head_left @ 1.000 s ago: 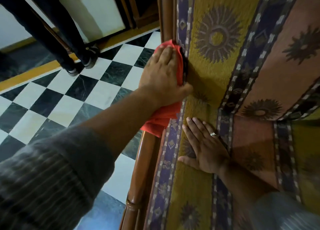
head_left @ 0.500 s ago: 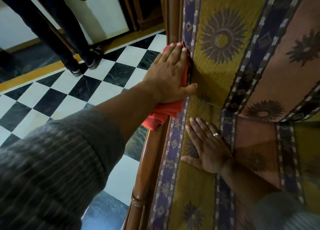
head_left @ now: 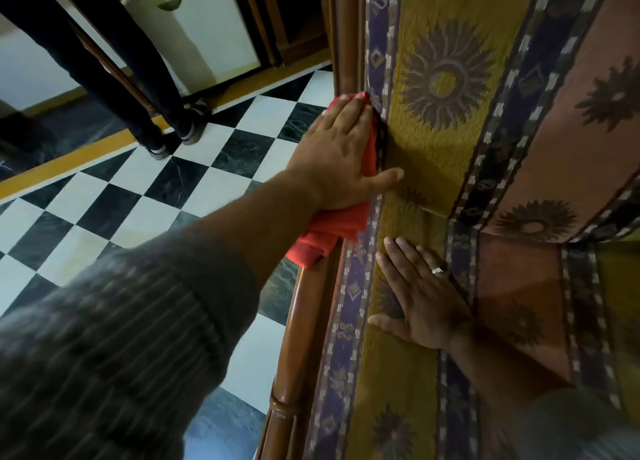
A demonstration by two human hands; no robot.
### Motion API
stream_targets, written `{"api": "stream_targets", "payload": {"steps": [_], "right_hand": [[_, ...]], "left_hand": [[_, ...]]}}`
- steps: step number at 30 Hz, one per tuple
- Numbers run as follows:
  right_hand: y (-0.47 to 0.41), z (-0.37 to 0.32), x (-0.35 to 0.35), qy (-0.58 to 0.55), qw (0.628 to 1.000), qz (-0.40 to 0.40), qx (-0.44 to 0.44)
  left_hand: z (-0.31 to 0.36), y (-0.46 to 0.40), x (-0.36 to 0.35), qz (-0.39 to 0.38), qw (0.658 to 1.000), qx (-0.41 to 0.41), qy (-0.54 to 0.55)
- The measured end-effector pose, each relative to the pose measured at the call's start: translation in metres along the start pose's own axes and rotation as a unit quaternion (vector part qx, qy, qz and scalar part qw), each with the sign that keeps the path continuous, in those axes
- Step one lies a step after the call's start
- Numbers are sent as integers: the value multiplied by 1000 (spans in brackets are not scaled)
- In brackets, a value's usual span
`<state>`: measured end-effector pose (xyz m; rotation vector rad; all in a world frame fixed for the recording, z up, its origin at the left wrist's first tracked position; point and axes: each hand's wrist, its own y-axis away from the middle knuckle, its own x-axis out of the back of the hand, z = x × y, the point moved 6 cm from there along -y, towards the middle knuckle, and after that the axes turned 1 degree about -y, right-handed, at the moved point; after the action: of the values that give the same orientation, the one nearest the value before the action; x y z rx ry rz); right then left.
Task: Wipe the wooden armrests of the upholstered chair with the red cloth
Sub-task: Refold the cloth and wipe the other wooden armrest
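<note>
The upholstered chair (head_left: 446, 78) fills the right side, covered in yellow, blue and rust fabric with sun patterns. Its wooden armrest (head_left: 304, 324) runs up the chair's left edge as a rounded brown rail. My left hand (head_left: 337, 154) lies flat on the red cloth (head_left: 332, 231), pressing it onto the armrest, fingers pointing away from me and thumb out over the fabric. The cloth's loose end hangs below my wrist. My right hand (head_left: 420, 297) rests palm down with spread fingers on the upholstery just below, a ring on one finger.
A black-and-white checkered floor (head_left: 114, 203) lies left of the chair. Another person's dark-trousered legs and shoes (head_left: 166, 127) stand at the upper left near a yellow floor border. A white cabinet (head_left: 211, 33) and dark wooden furniture stand behind.
My left hand and the red cloth have slid a little farther up along the armrest. My right hand has stayed flat on the upholstery.
</note>
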<state>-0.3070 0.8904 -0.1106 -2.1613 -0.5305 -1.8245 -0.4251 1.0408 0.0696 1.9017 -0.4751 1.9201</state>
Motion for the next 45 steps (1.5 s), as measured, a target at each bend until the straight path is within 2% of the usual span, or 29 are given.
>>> {"api": "stream_targets", "payload": {"steps": [5, 14, 23, 31, 40, 45], "right_hand": [[-1, 1, -3, 8, 1000, -12, -6], [-2, 3, -6, 11, 1000, 1, 8], [0, 5, -7, 19, 1000, 5, 8], [-1, 0, -3, 13, 1000, 5, 4], [1, -1, -1, 25, 1000, 13, 3], [1, -3, 2, 30, 1000, 4, 2]], "left_hand": [[0, -8, -1, 7, 1000, 10, -8], [14, 44, -13, 15, 1000, 1, 5], [12, 39, -11, 7, 1000, 4, 24], [30, 119, -19, 17, 998, 13, 62], [17, 84, -13, 11, 997, -5, 72], [32, 124, -17, 1, 997, 6, 81]]}}
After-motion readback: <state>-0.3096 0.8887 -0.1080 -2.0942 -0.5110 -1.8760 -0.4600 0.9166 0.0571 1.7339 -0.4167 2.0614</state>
